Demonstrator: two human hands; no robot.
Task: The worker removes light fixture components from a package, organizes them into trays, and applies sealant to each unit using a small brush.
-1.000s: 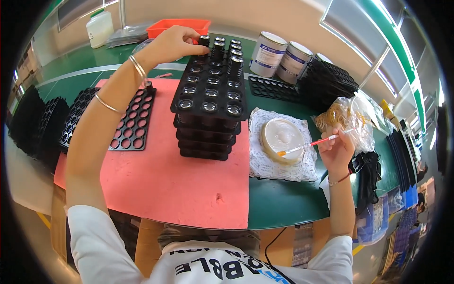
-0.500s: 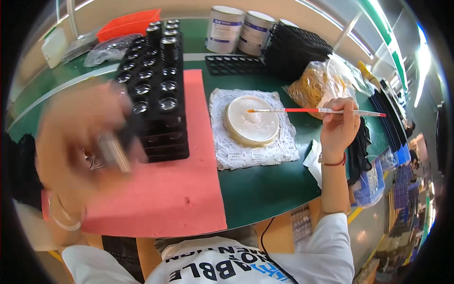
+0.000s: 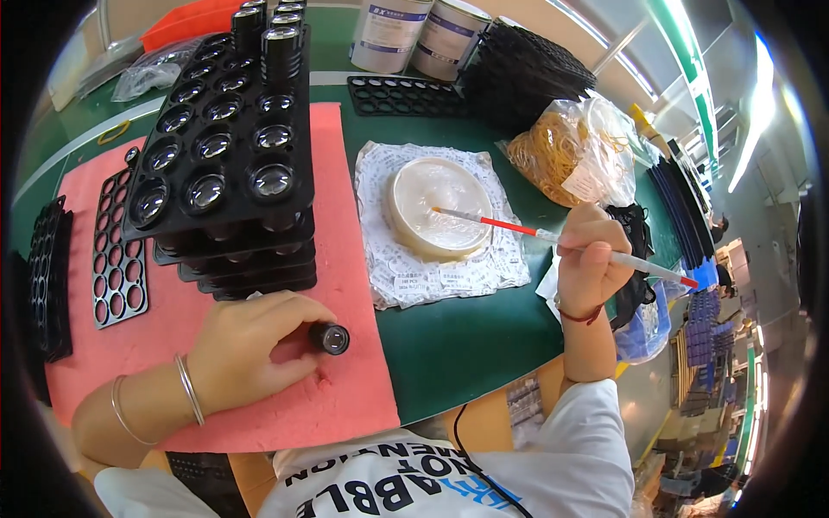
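Fingers of my left hand close around a short black lens barrel, its glass end facing up, low over the pink mat. Between the thumb and fingers of my right hand is a slim paintbrush with a red and clear handle. Its bristles reach into a round shallow dish of whitish, glossy paste or liquid. Under the dish lies a pad wrapped in printed white paper. Stacked black trays holding several lens barrels stand just beyond my left hand.
Left of the stack are a flat black tray with round holes and more dark trays. Tins, a bag of yellow rubber bands and a black tray pile line the back. A red bin sits back left.
My left hand, blurred before beside the tray stack, has come right and nearer, now showing a lens barrel. The brush tip has dropped into the dish's contents. The whole view has shifted slightly.
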